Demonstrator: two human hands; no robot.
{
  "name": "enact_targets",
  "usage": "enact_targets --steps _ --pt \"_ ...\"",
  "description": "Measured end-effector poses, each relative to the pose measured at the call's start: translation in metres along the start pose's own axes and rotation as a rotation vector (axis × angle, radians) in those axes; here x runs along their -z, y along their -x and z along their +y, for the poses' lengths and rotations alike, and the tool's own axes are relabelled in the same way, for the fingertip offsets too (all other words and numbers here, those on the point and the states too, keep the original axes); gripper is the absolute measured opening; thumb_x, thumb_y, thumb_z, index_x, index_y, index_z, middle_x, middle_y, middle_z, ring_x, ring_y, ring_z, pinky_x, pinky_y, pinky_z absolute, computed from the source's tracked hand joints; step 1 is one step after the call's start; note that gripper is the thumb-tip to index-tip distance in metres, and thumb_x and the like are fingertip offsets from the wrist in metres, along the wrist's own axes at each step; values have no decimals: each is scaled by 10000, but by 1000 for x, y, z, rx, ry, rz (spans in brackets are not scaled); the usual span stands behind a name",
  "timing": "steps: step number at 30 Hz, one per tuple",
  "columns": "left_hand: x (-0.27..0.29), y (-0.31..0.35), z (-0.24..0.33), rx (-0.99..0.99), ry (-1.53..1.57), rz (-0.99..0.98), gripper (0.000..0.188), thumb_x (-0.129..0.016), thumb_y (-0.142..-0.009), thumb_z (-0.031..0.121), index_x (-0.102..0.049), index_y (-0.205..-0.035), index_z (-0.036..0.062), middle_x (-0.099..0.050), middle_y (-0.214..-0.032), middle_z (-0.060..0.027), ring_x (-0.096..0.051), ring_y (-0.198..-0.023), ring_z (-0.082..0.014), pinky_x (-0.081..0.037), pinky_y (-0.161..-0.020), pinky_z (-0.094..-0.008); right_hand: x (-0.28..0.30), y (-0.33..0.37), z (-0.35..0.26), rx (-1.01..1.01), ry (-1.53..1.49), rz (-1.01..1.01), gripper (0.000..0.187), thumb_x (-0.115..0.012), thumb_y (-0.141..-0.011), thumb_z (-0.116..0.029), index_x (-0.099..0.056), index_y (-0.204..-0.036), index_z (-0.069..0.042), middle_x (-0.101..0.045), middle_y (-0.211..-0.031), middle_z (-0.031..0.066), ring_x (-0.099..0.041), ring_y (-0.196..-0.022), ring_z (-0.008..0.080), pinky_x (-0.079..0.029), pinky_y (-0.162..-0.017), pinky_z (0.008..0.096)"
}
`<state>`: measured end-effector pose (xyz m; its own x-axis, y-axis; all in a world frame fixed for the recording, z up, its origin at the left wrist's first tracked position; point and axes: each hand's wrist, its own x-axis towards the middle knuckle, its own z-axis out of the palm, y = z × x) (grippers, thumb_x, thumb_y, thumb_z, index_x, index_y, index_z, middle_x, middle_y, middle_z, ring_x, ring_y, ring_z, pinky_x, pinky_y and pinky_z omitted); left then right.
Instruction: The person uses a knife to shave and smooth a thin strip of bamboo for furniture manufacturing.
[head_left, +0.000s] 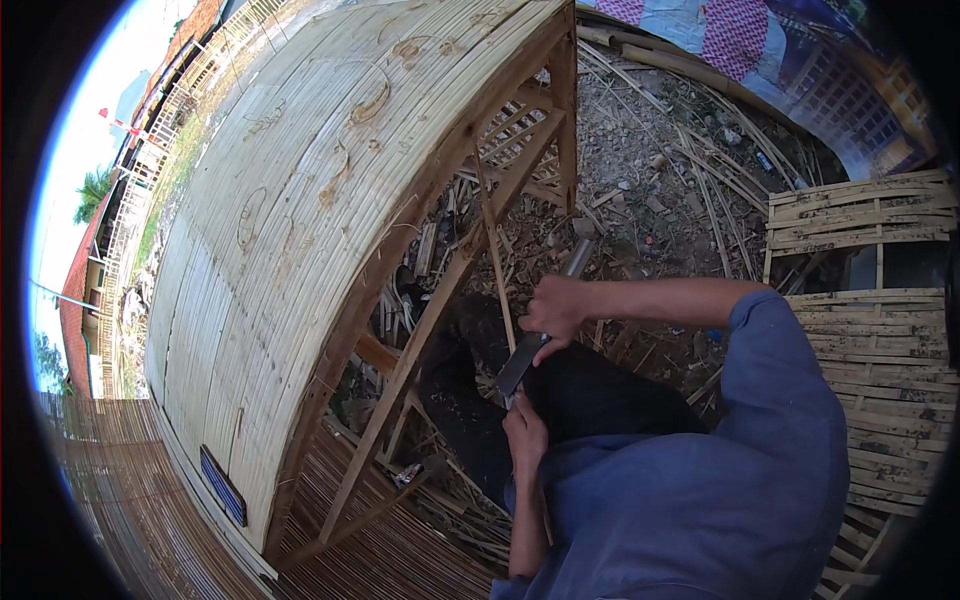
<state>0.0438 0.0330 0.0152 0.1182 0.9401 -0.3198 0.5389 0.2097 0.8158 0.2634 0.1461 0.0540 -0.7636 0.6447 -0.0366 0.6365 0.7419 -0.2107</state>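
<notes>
My right hand (555,310) is closed round a large knife (518,364); its grey handle end sticks out past my fist and its broad dark blade points down toward my left hand. Just below the blade, my left hand (525,430) is closed on a thin bamboo strip (497,265). The strip slants up from the blade toward the wooden frame and shows again below my left hand, along the forearm. The blade lies against the strip or right beside it; the exact contact is hidden. Both hands are above my dark trousers (620,395).
Close on the left stands a wooden-framed table (290,200) topped with bamboo slats, curly shavings and a small dark panel (223,486) on it. Its diagonal brace (440,300) runs near my legs. Bamboo scraps litter the ground (640,190). At right is a woven bamboo panel (870,350).
</notes>
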Motion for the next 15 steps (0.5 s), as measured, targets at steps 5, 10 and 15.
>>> enact_targets --steps 5,10,15 --pt "2 -7 37 -25 -37 -12 476 -317 -992 295 -527 -802 -88 -460 -544 -188 -456 -495 -233 -368 -514 -400 14 -13 79 -862 -195 376 716 -401 -841 -667 -633 -695 -6 -584 -567 182 -619 -614 379 -508 -598 444" --pt "-7 -3 5 -58 7 9 478 -318 -991 299 -537 -823 -90 -474 -548 -205 -460 -492 -242 -369 -516 -396 13 -1 7 -271 -46 81 767 -388 -805 -722 -616 -656 -5 -573 -556 180 -619 -612 384 -499 -565 458" --pt "0 8 11 3 -18 -42 480 -315 -991 299 -540 -821 -89 -483 -550 -224 -479 -487 -258 -370 -517 -412 -5 20 -2 -117 -1 20 712 -443 -784 -713 -604 -646 -34 -533 -481 149 -610 -532 360 -494 -502 437"
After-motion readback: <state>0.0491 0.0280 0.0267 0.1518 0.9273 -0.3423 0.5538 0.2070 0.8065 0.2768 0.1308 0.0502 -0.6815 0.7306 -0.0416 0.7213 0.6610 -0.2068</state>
